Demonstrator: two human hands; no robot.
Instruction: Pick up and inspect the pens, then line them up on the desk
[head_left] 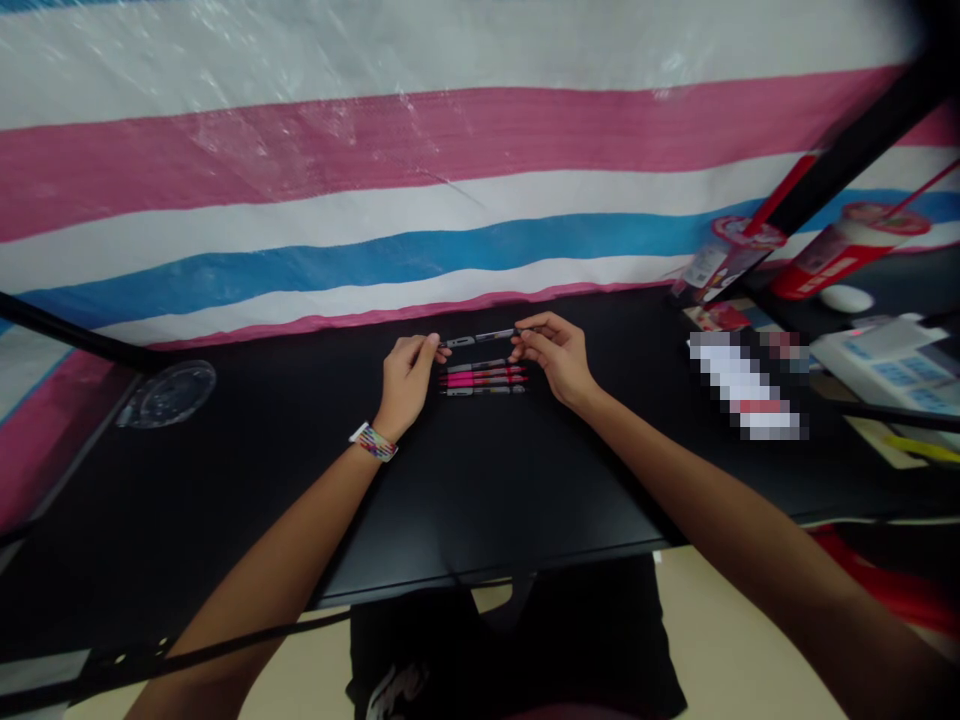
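A black pen with a clear barrel (491, 337) lies crosswise between my hands, just beyond a row of pens. My left hand (409, 370) pinches its left end between thumb and fingers. At the other end, my right hand (553, 352) has its fingertips closed on the tip. Closer to me, several pens lie side by side on the black table (480, 480); the pink pens (484, 378) are in the middle, and a dark pen (484, 391) is nearest me. A patterned watch band (377, 442) circles my left wrist.
To the left lies a clear plastic lid (176, 393). At the right stand a cup with a red straw (727, 260) and a red-and-white cup (840, 255), near a white rounded object (847, 299) and a blue-and-white box (892, 370). Striped sheeting (420, 255) hangs behind the table.
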